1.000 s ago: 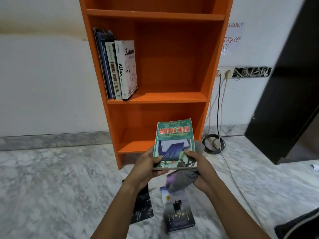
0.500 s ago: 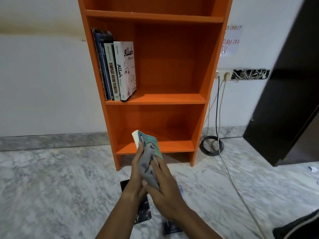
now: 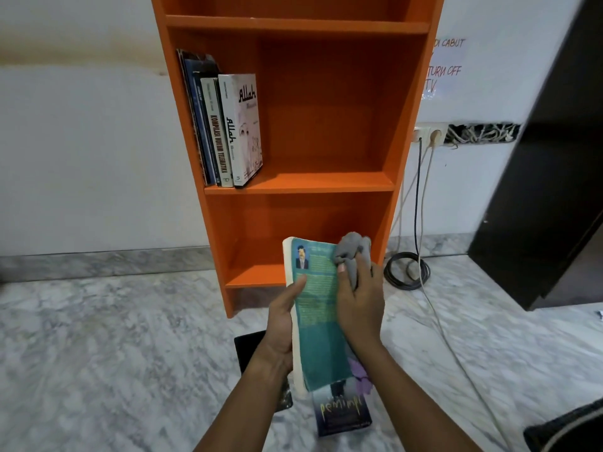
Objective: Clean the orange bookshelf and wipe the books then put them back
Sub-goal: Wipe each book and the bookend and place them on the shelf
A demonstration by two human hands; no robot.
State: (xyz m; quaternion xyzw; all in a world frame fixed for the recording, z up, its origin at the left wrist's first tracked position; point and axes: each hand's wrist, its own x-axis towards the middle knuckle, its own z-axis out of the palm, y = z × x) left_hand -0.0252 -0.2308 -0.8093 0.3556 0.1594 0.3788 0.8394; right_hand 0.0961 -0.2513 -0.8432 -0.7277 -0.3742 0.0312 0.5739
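A: Left hand (image 3: 281, 324) grip closed on the teal book (image 3: 318, 316), thumb on the back cover, fingers behind near the page edge. Right hand (image 3: 358, 303) grip closed on the grey cloth (image 3: 354, 252), bunched against the cover's top right corner.

B: Where's the book?

A: In the air, tilted, in front of the orange bookshelf (image 3: 300, 182), at the bottom shelf's level. Not resting on anything.

B: Risks?

A: One-sided hold. A hard wipe could likely twist the book out of the thumb or bend the soft cover. It would drop onto the two books on the marble floor: the dark book (image 3: 253, 349) and the purple-covered book (image 3: 342, 411).

B: Further out?

A: Shelved books (image 3: 225, 132) lean left on the middle shelf; a careless insert could tip them. Cables (image 3: 407, 270) coil just right of the shelf foot, a snag risk.
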